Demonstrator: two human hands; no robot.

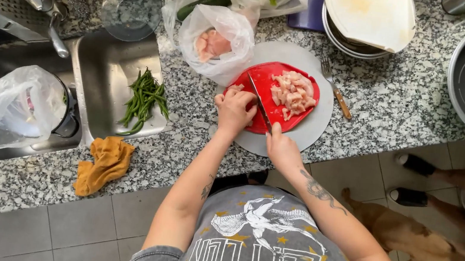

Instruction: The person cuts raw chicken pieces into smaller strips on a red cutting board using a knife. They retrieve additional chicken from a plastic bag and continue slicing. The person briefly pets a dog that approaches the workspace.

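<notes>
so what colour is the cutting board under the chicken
Red; the cutting board shows best in the head view.

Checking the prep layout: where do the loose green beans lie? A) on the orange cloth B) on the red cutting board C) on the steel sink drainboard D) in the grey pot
C: the green beans lie on the steel sink drainboard, left of the red cutting board.

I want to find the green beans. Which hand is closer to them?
Left. The left hand rests on the red cutting board, on the side facing the green beans in the sink tray. The right hand, holding the knife, is farther away.
</notes>
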